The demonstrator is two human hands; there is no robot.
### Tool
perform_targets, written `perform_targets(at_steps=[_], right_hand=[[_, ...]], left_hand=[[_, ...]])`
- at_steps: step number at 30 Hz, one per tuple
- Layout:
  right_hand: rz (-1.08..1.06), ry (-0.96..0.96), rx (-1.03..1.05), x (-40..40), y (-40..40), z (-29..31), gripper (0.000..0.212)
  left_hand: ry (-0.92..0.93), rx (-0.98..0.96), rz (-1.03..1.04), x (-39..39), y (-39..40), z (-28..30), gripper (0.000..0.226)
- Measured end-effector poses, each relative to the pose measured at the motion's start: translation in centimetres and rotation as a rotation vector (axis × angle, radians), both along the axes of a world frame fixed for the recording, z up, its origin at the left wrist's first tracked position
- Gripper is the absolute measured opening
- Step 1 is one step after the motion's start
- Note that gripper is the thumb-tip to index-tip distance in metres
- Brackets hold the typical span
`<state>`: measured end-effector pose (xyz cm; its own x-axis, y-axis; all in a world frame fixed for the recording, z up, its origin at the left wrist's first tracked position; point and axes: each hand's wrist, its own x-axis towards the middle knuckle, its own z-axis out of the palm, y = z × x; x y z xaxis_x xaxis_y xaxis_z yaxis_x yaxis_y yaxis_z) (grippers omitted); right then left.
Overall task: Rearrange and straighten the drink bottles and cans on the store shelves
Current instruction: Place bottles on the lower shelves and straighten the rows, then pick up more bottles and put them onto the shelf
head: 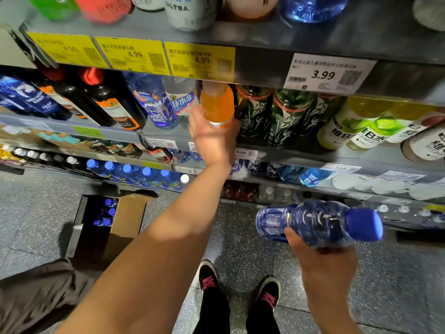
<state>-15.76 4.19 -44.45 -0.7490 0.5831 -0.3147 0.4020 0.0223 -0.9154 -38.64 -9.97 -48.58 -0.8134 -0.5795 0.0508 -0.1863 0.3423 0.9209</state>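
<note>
My left hand [212, 138] reaches up to the second shelf and grips the lower part of an orange drink bottle [217, 104], which stands between a clear blue-labelled bottle [179, 100] and dark green bottles [252, 112]. My right hand [322, 261] holds a blue bottle [317, 222] with a blue cap, lying sideways in front of the lower shelves, cap pointing right.
Yellow and white price tags line the shelf edge [260, 66] above. Pale green-labelled bottles [346, 131] lean at right, dark bottles [113, 104] at left. An open cardboard box [127, 218] with blue-capped bottles sits on the floor at left. My shoes [240, 285] stand below.
</note>
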Motion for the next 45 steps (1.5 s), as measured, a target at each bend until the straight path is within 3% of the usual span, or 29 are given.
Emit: perform_targets(at_steps=[4,8,13,16,22,28,31,37,39,41,43,45], right_hand=[[0.055,0.048,0.074,-2.4,-0.8,0.8,0.026],[0.132,0.173,0.102,-5.6,-2.8,1.4,0.029],[0.194,0.273,0.2,-11.0,-6.7,1.3,0.034],[0.195,0.31,0.272,-13.7,-8.9,0.5,0.034],[0.118,0.233,0.298,-18.8,-12.2,-1.0,0.075],[0.163,0.1,0.571,-22.7,-13.5,-0.7,0.085],[0.196,0.039,0.608,-23.9,-13.8,-0.7,0.087],[0.087,0.086,0.571,-22.7,-14.7,0.2,0.108],[-0.008,0.145,0.507,-21.9,-15.3,0.3,0.101],[-0.052,0.239,0.446,-20.5,-16.9,0.5,0.079],[0.062,0.29,0.428,-19.1,-19.4,0.5,0.055],[0.175,0.275,0.468,-19.1,-21.6,-0.2,0.053]], left_hand=[[-0.061,0.146,0.033,1.5,-1.2,0.6,0.08],[0.017,0.325,0.091,3.9,-3.4,2.1,0.076],[0.121,0.31,0.078,7.6,-7.8,3.4,0.042],[0.043,0.306,0.015,9.9,-10.5,3.5,0.056],[0.083,0.136,0.026,11.5,-13.0,3.6,0.048],[0.096,0.212,-0.085,12.6,-14.1,5.6,0.058],[0.066,0.231,-0.111,12.8,-14.7,6.4,0.06],[0.043,0.298,-0.143,13.3,-16.0,7.7,0.045],[0.034,0.295,-0.153,13.4,-16.7,8.0,0.044],[0.018,0.306,-0.139,13.5,-17.4,8.4,0.05],[0.003,0.306,-0.105,13.7,-18.1,8.7,0.058],[-0.007,0.298,-0.084,13.8,-18.8,9.0,0.067]])
